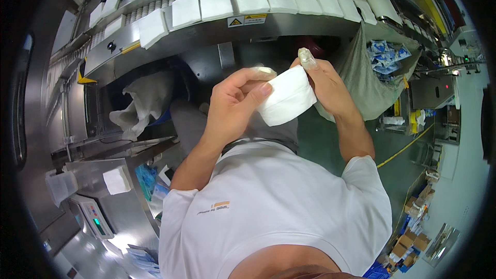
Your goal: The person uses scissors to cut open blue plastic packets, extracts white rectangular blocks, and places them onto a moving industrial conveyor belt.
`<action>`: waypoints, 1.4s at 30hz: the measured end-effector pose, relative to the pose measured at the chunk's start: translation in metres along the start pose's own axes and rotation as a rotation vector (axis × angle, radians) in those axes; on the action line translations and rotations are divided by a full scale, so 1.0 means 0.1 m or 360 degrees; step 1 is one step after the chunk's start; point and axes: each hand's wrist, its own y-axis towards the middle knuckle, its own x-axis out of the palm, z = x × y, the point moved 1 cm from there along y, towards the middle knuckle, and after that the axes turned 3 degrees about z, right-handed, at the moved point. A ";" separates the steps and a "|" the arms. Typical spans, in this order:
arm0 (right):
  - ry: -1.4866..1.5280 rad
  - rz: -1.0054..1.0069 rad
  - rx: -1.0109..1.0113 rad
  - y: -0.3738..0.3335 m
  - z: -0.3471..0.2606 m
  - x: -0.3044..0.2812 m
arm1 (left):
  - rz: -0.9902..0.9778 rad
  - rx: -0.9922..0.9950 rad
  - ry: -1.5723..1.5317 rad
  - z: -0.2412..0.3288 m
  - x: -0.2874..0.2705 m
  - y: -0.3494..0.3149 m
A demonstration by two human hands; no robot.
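Note:
Between my two hands I hold a white folded wipe, a soft pad with faint creases, in front of my body. My left hand pinches its left edge between thumb and fingers. On the right edge, my right hand grips it with the thumb pointing up. Pale coverings sit on some fingertips of both hands. Beyond my hands, a row of similar white folded pads lies along a metal roller conveyor. One pad overhangs the conveyor's near edge at the left.
At the right hangs a grey-green cloth sack holding blue-and-white packets. Left of me, a steel table carries a white pad, a digital scale and a clear plastic container. Pale cloth drapes from a dark bin below the conveyor.

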 end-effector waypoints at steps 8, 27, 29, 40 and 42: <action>-0.0225 0.0052 -0.0415 -0.23 -0.06 0.06 | 0.0026 -0.0028 -0.0163 -0.10 0.01 0.06; -0.0251 0.0083 -0.0236 -0.09 -0.12 0.03 | 0.0047 -0.0140 -0.0012 -0.01 0.06 0.14; -0.0211 0.0164 -0.0282 -0.10 -0.11 0.04 | 0.0066 -0.0216 -0.0200 0.00 0.02 0.13; -0.0104 0.0385 -0.0384 -0.16 -0.14 0.06 | 0.0091 0.0029 -0.0073 -0.05 0.15 0.04; -0.0135 0.0438 -0.0409 -0.19 -0.17 0.05 | 0.0068 0.0013 -0.0044 -0.04 0.17 0.06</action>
